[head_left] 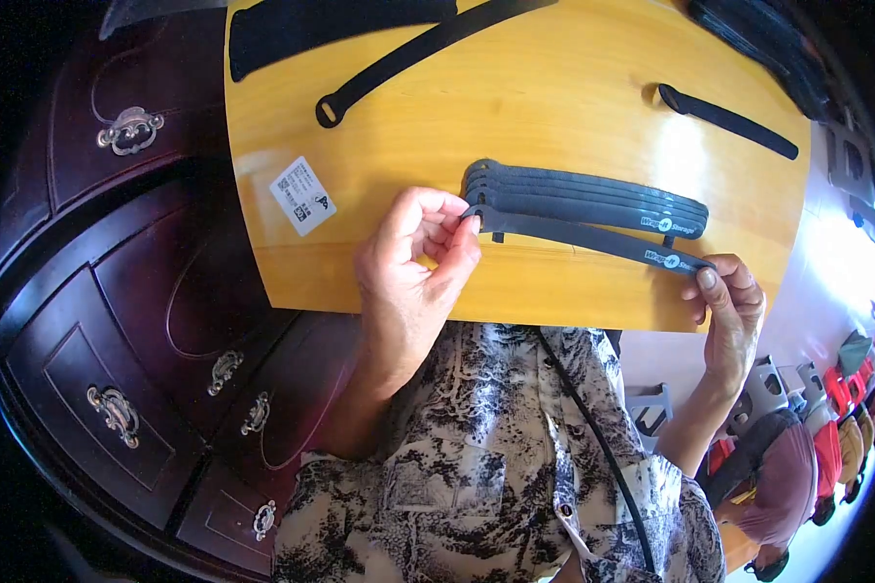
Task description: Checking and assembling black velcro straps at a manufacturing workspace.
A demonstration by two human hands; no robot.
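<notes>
Between my two hands stretches a dark grey hook-and-loop strap (574,233) with pale printing near its right end. My left hand (418,248) pinches its slotted left end between thumb and fingers. At the other end, my right hand (729,301) grips the strap's printed tip. Just beyond it, a stack of similar straps (583,194) lies fanned on the yellow wooden table (379,175), their slotted ends to the left. Part of that stack is hidden by the held strap.
A white printed label (302,195) lies left of my left hand. Farther back are a long black strap (408,63), a wide black piece (331,34) and a short black strap (729,121). Dark cabinets (97,291) stand at left; several people (787,476) are at lower right.
</notes>
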